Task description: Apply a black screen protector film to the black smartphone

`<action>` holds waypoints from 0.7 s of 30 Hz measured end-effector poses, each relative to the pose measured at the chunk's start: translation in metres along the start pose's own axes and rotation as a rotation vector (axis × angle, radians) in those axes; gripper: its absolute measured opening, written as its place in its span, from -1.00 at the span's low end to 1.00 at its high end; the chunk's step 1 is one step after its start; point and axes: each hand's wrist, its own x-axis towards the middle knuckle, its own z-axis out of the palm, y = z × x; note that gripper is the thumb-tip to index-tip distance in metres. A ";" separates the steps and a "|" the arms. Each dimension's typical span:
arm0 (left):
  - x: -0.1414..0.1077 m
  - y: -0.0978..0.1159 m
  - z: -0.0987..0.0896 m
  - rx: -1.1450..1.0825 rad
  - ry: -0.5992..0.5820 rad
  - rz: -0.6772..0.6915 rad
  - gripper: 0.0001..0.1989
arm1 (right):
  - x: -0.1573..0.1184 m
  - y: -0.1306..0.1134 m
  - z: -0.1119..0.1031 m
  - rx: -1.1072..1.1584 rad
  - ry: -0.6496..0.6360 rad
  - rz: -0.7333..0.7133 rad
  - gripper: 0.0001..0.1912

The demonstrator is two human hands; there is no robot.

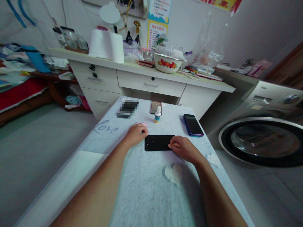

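A black phone (158,143) lies flat on the cloth-covered table (146,189), its long side running left to right. My left hand (138,134) is at the phone's upper left corner, fingers curled closed; what they hold, if anything, is too small to name. At the phone's right end rests my right hand (181,146), its fingers pinched together over the edge, with what is between them hidden. Just behind the phone stands a small white spray bottle (157,115) with a blue and yellow label.
Another phone (156,107) lies behind the bottle. Stacked phones (193,125) are at the table's right edge, and a blurred-out dark item (127,108) is at the back left. Beyond stand a white desk (151,85) and, at the right, a washing machine (265,101).
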 end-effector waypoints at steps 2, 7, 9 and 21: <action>0.000 0.000 0.000 0.000 -0.004 -0.003 -0.86 | 0.000 0.001 0.000 0.004 0.000 -0.002 -0.91; 0.000 -0.001 0.001 -0.008 0.001 -0.008 -0.86 | 0.000 0.003 0.001 0.006 0.007 -0.019 -0.91; 0.000 -0.002 0.001 -0.011 0.003 -0.006 -0.86 | 0.000 0.004 0.002 0.006 0.007 -0.021 -0.90; 0.000 -0.001 0.001 -0.006 -0.009 -0.011 -0.87 | 0.002 0.000 0.004 -0.013 0.023 -0.044 -0.90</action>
